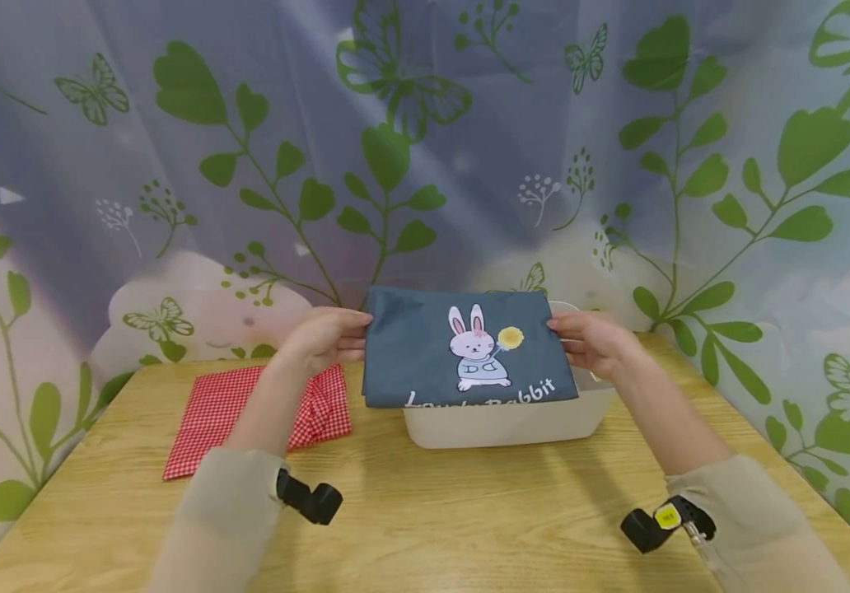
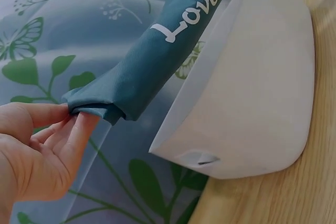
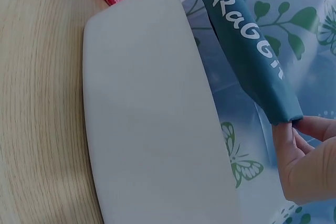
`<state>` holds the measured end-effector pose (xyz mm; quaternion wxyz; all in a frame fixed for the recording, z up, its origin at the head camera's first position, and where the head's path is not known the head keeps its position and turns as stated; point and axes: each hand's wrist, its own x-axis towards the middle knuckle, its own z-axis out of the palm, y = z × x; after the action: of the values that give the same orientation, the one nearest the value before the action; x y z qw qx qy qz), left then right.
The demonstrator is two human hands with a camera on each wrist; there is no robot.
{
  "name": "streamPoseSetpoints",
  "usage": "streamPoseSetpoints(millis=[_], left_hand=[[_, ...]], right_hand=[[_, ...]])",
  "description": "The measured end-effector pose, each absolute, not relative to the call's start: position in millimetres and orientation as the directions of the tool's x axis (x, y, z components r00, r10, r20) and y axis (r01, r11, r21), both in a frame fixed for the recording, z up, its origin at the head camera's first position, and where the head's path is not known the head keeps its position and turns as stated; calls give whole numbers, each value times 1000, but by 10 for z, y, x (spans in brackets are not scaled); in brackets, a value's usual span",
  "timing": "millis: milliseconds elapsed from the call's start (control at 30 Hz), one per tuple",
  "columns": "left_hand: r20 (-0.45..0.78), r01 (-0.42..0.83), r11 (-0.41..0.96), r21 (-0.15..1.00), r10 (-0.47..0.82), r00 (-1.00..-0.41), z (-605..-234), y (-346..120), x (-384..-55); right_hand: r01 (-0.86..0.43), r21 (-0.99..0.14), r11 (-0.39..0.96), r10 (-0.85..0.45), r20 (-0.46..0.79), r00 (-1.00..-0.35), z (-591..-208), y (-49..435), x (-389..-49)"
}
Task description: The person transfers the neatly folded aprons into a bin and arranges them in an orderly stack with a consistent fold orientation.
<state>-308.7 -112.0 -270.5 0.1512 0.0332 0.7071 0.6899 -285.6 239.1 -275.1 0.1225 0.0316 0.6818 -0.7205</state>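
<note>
A folded dark teal cloth (image 1: 410, 354) with a white rabbit print and lettering is held up between both hands, over a white bin (image 1: 506, 424). My left hand (image 1: 329, 336) pinches its left edge; the left wrist view shows thumb and fingers on the folded layers of the cloth (image 2: 142, 72). At the opposite edge, my right hand (image 1: 591, 339) pinches the cloth between thumb and fingers. In both wrist views the cloth stands above the rim of the bin (image 3: 147, 103). Most of the bin's inside is hidden behind the cloth in the head view.
A red-and-white checked cloth (image 1: 221, 403) lies folded on the wooden table (image 1: 425, 511) to the left, partly behind my left forearm. Behind the table hangs a curtain (image 1: 469, 165) printed with leaves and butterflies. Each wrist wears a strapped black camera (image 1: 324, 502).
</note>
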Motion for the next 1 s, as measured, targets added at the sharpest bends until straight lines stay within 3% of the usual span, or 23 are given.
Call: streamPoseSetpoints(millis=[1000], left_hand=[[-207,-212,-7,977,187,-960,-2888,-547,-3409]], right_hand=[[272,-960,60,-47,-275,-960,-2846,2856,-3196]])
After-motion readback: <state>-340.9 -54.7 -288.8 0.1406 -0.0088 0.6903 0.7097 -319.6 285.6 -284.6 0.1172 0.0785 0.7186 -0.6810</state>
